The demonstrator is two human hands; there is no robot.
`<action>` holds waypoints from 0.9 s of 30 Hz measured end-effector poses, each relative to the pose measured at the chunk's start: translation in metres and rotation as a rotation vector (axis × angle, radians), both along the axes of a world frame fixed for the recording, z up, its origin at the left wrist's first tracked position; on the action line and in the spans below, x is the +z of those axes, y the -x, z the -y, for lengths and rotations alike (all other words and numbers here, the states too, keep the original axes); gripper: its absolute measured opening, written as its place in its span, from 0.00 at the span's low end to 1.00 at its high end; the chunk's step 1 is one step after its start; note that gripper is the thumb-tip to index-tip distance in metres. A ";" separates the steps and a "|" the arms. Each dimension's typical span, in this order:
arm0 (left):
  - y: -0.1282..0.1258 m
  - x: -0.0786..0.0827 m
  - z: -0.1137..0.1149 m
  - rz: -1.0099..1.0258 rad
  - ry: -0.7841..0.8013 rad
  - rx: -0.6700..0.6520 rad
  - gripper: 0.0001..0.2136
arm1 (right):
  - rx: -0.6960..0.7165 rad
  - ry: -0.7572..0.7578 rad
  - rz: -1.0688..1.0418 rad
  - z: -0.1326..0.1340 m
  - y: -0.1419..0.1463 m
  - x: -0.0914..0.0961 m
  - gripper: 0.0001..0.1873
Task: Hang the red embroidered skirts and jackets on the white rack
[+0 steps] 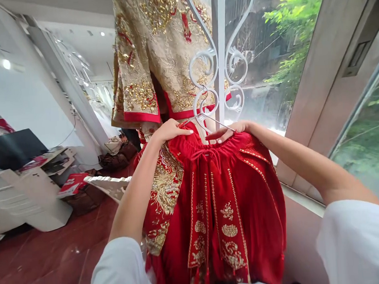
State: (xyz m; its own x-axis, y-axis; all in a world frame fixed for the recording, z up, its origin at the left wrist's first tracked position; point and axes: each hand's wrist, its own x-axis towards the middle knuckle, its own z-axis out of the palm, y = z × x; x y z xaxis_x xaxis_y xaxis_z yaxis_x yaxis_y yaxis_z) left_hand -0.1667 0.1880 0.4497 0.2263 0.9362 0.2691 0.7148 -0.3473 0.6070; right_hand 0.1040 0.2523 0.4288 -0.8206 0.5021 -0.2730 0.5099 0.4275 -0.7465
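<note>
A red skirt (259, 189) with gold embroidery and a gathered, tied waistband hangs in front of me. My left hand (175, 131) is closed on the left side of its waistband, thumb laid along the inner edge. On the other side my right hand (230, 131) grips the waistband with its fingers inside the opening. A thin wire hanger (202, 101) rises between my hands, its arms running down to the waistband at both sides. Where the hanger's ends meet the cloth is partly hidden by my fingers.
Behind the skirt hangs a gold, beaded jacket (178, 65) with red trim. A white scrolled metal stand (218, 50) rises beside it. Windows (252, 69) are at the right. A white desk (35, 198) with a dark monitor (15, 148) stands at the left.
</note>
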 end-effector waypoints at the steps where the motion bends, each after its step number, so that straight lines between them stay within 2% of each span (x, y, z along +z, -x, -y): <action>1: 0.001 0.000 0.000 -0.005 -0.005 -0.005 0.17 | 0.003 0.016 0.008 -0.001 0.002 -0.001 0.43; 4: 0.004 0.002 0.004 0.026 0.039 -0.041 0.16 | 0.030 0.013 0.001 -0.001 0.016 -0.003 0.46; 7: 0.005 0.004 0.008 0.087 0.097 -0.091 0.14 | 0.089 -0.053 -0.051 0.000 0.037 -0.004 0.43; 10: 0.005 0.003 0.009 0.117 0.126 -0.109 0.13 | 0.154 -0.016 -0.066 -0.003 0.050 -0.006 0.40; 15: 0.002 0.001 0.011 0.127 0.099 -0.058 0.13 | 0.202 0.036 -0.027 -0.007 0.049 -0.007 0.26; 20: 0.003 0.000 0.012 0.097 0.079 -0.052 0.13 | 0.285 0.085 -0.033 -0.005 0.046 -0.005 0.26; 23: 0.005 -0.003 0.012 0.023 0.011 -0.018 0.13 | 0.236 0.038 -0.011 -0.007 0.044 -0.003 0.27; 27: 0.004 -0.007 0.014 -0.118 -0.120 0.072 0.16 | 0.099 -0.178 0.079 -0.011 0.038 0.005 0.27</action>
